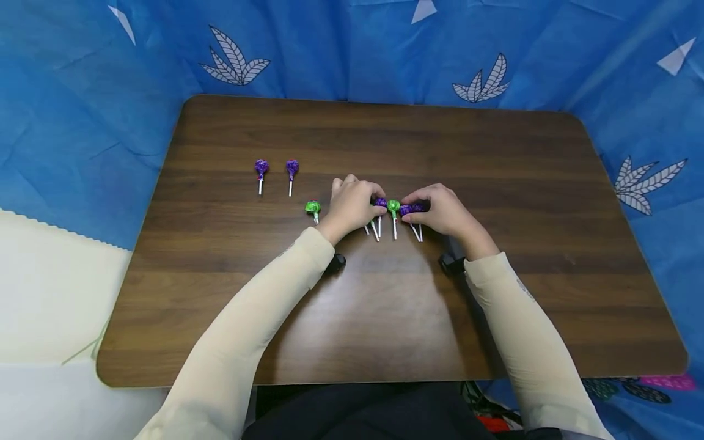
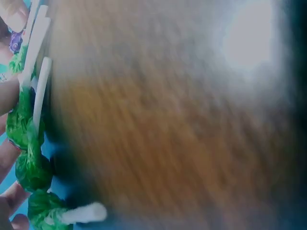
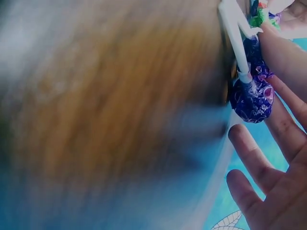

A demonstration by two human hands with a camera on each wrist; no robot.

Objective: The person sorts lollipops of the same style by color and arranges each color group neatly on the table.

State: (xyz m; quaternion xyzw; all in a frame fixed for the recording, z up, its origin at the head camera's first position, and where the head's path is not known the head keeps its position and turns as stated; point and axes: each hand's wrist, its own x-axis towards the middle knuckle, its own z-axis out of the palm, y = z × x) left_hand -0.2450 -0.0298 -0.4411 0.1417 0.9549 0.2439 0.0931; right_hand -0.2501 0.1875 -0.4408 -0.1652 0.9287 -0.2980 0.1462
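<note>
Several wrapped lollipops stand in a row across the middle of the table in the head view. My left hand [image 1: 354, 201] pinches a purple lollipop [image 1: 381, 202] between thumb and forefinger. Behind and under its palm, green lollipops [image 2: 34, 170] show in the left wrist view, mostly hidden from the head. My right hand [image 1: 442, 211] holds two purple lollipops [image 3: 253, 100] between thumb and forefinger, their white sticks crossing; its other fingers are spread. Between the hands lies a green lollipop [image 1: 393, 206], stick toward me. Left of my left hand is another green lollipop [image 1: 313, 208].
Two purple lollipops, one at the far left [image 1: 261, 166] and one beside it [image 1: 292, 166], lie farther back on the brown wooden table [image 1: 522, 318]. A blue patterned cloth [image 1: 341, 49] hangs behind and along the sides of the table.
</note>
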